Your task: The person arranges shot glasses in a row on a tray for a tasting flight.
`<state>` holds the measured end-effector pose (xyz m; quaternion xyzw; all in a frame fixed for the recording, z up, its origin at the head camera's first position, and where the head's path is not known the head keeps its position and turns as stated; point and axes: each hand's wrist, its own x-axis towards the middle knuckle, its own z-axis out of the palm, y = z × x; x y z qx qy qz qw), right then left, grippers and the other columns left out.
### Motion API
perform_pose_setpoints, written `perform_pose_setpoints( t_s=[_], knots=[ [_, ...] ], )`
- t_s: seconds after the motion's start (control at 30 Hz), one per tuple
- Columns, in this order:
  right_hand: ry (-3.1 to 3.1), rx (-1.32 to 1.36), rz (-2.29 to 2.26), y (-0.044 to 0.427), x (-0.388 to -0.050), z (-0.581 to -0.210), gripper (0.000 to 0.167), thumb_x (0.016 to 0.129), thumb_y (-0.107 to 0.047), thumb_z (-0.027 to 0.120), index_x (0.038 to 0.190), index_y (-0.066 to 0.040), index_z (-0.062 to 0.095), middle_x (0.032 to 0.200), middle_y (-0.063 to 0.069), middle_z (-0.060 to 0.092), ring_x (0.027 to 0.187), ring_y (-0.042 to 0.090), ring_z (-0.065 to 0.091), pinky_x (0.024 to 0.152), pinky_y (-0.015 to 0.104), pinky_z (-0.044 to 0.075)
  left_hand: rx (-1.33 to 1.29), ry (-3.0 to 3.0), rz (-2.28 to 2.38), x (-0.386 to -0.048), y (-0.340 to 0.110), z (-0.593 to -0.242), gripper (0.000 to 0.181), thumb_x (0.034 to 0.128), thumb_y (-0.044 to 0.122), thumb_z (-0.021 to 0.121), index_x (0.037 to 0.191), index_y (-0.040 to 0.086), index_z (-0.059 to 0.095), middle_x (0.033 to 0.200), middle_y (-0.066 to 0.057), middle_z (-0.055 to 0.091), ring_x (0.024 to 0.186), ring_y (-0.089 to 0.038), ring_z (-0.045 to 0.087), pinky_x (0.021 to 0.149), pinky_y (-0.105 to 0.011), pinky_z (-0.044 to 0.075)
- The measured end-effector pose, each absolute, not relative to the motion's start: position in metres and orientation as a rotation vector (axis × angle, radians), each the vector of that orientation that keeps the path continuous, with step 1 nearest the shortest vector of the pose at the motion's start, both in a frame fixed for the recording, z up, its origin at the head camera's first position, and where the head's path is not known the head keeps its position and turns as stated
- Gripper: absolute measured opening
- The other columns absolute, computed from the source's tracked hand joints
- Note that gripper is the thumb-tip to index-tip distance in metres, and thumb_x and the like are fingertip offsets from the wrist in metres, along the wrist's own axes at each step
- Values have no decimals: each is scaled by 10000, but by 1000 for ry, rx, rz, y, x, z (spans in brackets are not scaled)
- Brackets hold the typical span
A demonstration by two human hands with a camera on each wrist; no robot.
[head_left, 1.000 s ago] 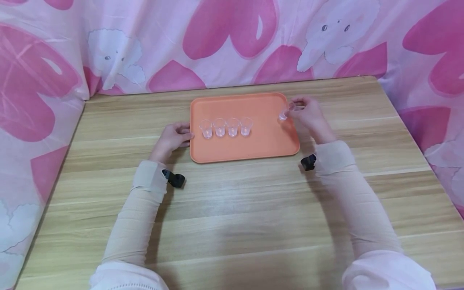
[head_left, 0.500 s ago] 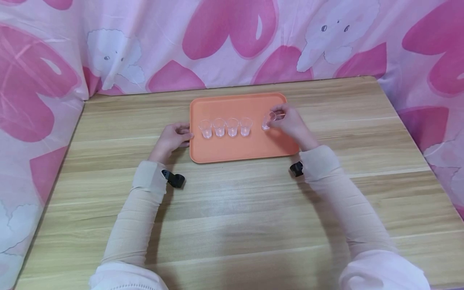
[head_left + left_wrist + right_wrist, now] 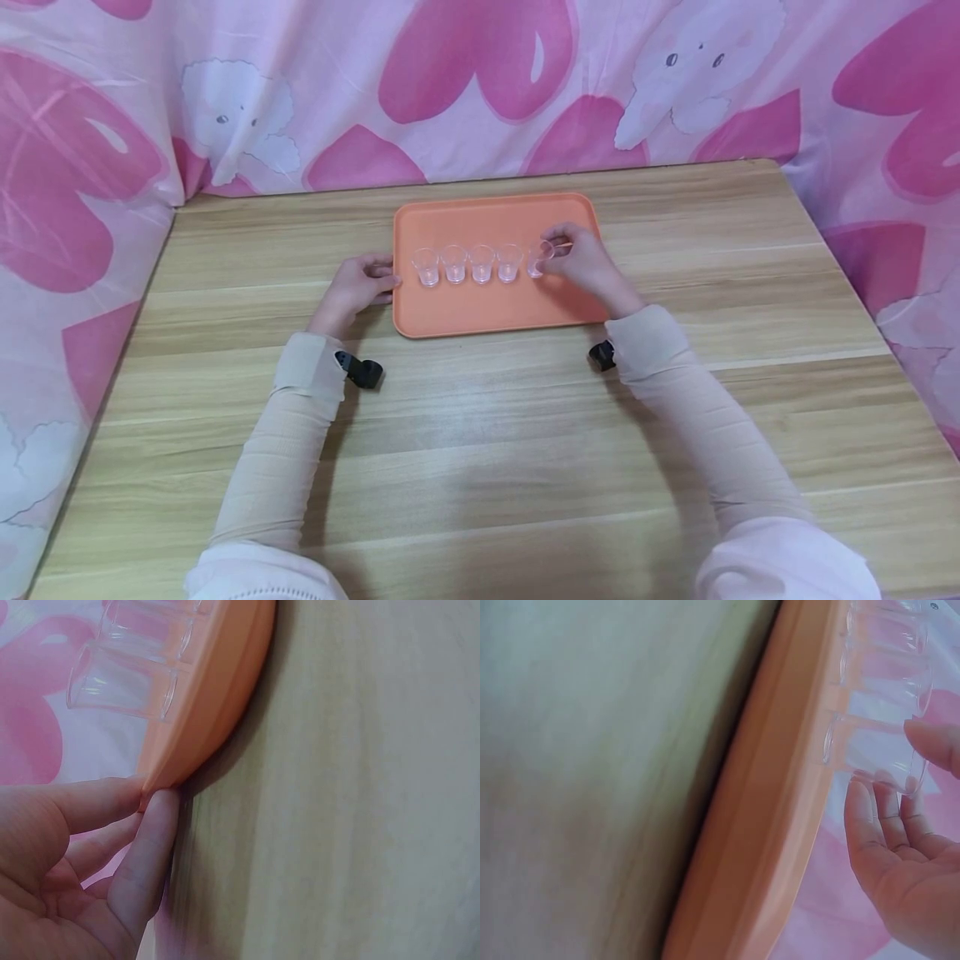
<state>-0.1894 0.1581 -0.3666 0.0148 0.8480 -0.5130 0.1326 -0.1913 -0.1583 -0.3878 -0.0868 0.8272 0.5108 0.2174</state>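
An orange rectangular tray (image 3: 480, 312) lies on the wooden table. Several small clear cups (image 3: 454, 265) stand upright on it in a side-by-side row. At the row's right end my right hand (image 3: 588, 262) holds another clear cup (image 3: 874, 746) between thumb and fingertips, upright and close beside its neighbour. Whether its base touches the tray is hard to tell. My left hand (image 3: 355, 287) pinches the tray's left rim; the left wrist view shows the thumb and a finger (image 3: 154, 840) meeting at the edge.
The wooden table (image 3: 480, 467) extends around the tray on all sides. A pink patterned curtain (image 3: 322, 75) hangs behind the table and along both sides. Each wrist carries a small black camera (image 3: 362, 369).
My right hand has brought its cup leftward from the tray's right edge to the end of the row. The left hand, the tray and the other cups have stayed in place.
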Motion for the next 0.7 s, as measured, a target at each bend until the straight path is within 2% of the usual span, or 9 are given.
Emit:
perform_pose_setpoints(
  t_s=[0.2, 0.37, 0.47, 0.57, 0.7],
  knots=[
    [2464, 20, -1501, 156, -189, -368, 449, 824, 59, 647, 1240, 94, 480, 1118, 166, 556, 932, 129, 544, 705, 47, 460, -254, 2291, 1396, -191, -158, -387, 482, 968, 112, 546, 1427, 47, 411, 1318, -191, 531, 1060, -194, 597, 862, -219, 578],
    [2458, 14, -1522, 156, -188, -367, 449, 819, 74, 646, 1234, 95, 477, 1097, 153, 552, 907, 111, 540, 712, 50, 463, -261, 2284, 1403, -191, -158, -386, 486, 966, 109, 549, 1428, 51, 411, 1321, -186, 531, 1057, -192, 597, 844, -202, 580],
    [2454, 9, -1525, 156, -187, -367, 458, 819, 81, 636, 1246, 90, 471, 1135, 177, 546, 984, 182, 551, 732, 60, 454, -256, 2279, 1415, -191, -158, -386, 483, 965, 105, 551, 1425, 48, 417, 1325, -190, 533, 1044, -182, 595, 823, -184, 581],
    [2443, -19, -1524, 158, -188, -368, 491, 813, 136, 561, 1288, 85, 445, 1205, 215, 518, 1104, 277, 533, 778, 95, 457, -249, 2277, 1424, -191, -158, -386, 470, 967, 101, 546, 1418, 43, 426, 1328, -189, 534, 1061, -190, 590, 819, -179, 580],
    [2451, -30, -1521, 164, -187, -367, 514, 838, 165, 449, 1343, 78, 404, 1281, 259, 487, 1209, 353, 504, 926, 231, 495, -240, 2279, 1436, -190, -158, -387, 457, 970, 89, 535, 1411, 31, 430, 1327, -194, 530, 1075, -200, 585, 815, -176, 580]
  ],
)
